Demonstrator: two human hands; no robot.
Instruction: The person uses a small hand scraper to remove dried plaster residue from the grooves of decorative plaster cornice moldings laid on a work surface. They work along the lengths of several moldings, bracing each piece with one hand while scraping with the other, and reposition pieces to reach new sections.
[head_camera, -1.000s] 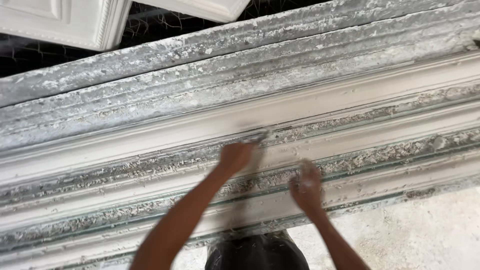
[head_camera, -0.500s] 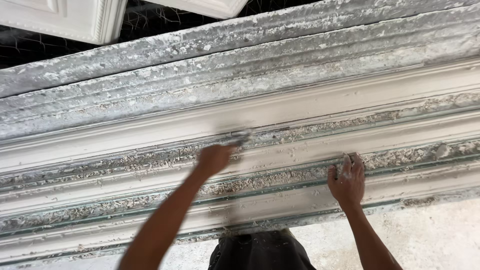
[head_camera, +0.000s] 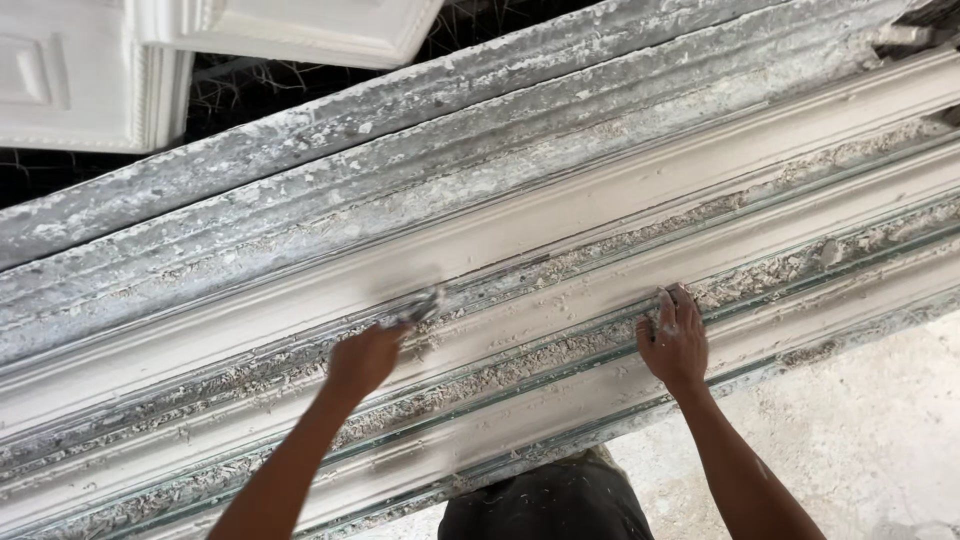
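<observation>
A long plaster moulding lies in a crusted grey mould and runs across the whole view, rising to the right. My left hand grips a small scraping tool whose blade rests on the groove between two pale ridges. My right hand lies flat on a lower ridge further right, fingers together, pressed on the plaster with crumbs under them. Loose plaster crumbs fill the grooves around both hands.
Two white moulded panels lean at the top left over wire mesh. A dusty concrete floor shows at the bottom right. My dark trousers are at the bottom edge.
My left hand with the tool has slid left along the groove. My right hand has moved right along the lower ridge. The view has shifted a little.
</observation>
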